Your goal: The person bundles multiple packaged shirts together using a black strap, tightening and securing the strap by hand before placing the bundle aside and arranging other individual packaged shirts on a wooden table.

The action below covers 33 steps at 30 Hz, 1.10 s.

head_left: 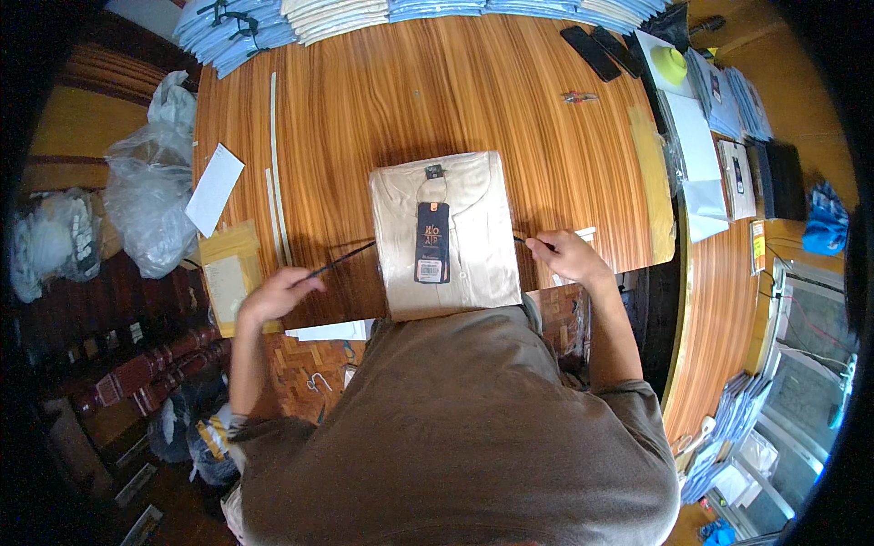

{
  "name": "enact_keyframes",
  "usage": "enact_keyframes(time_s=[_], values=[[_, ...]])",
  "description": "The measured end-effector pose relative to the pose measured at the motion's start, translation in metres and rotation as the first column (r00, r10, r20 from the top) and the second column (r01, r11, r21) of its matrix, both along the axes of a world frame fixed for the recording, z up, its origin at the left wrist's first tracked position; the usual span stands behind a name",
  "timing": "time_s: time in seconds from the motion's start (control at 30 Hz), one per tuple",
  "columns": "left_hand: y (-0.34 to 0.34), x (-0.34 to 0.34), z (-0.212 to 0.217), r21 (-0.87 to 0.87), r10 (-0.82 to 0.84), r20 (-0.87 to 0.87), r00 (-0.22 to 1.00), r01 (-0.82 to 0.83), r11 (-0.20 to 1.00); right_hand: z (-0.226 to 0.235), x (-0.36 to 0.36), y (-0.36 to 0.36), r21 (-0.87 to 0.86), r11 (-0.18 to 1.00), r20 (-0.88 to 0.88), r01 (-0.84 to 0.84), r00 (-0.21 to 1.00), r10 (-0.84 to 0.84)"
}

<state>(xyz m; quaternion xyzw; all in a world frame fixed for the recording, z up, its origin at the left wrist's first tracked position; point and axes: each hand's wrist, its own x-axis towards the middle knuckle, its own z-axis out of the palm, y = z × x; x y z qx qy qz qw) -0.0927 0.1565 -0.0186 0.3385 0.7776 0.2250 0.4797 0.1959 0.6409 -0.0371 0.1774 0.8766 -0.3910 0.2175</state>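
Note:
A cream folded garment (487, 232) in clear wrapping lies at the near edge of the table, close against my body. A dark hang tag (432, 241) rests on its front below the small neck label. A thin black cord (344, 258) comes out on both sides of the garment; the part between is hidden, apparently beneath it. My left hand (284, 296) pinches the cord's left end, off the garment's left side. On the other side, my right hand (566, 257) has its fingers closed on the right end. The cord is drawn out fairly straight on both sides.
Stacks of folded blue and cream garments (437, 9) line the table's far edge. Dark phone-like slabs (596, 53) and small red-handled snippers (579, 96) lie at far right. White strips (273, 173), a white card (216, 189) and clear plastic bags (150, 196) are at left.

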Motion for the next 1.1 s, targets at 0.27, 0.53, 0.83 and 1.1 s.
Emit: enact_keyframes(time_s=[0.27,0.53,0.83,1.1], values=[[0.05,-0.002,-0.024,0.159,0.248,-0.319,0.915,-0.206,0.966,0.02,-0.021,0.003,0.215,0.975,-0.141,-0.061,0.986,0.093],[0.024,0.048,-0.068,-0.074,-0.081,-0.733,0.675,0.038,0.996,-0.012,0.024,0.011,0.181,0.982,-0.026,-0.046,0.998,0.052],[0.048,0.024,-0.001,0.121,0.556,0.381,0.739,-0.636,0.762,0.033,-0.018,0.001,0.183,0.982,-0.083,0.043,0.996,-0.028],[0.118,0.043,0.05,0.406,0.194,0.432,0.881,-0.382,0.83,0.061,-0.048,-0.027,0.162,0.981,-0.339,-0.104,0.928,0.154]])
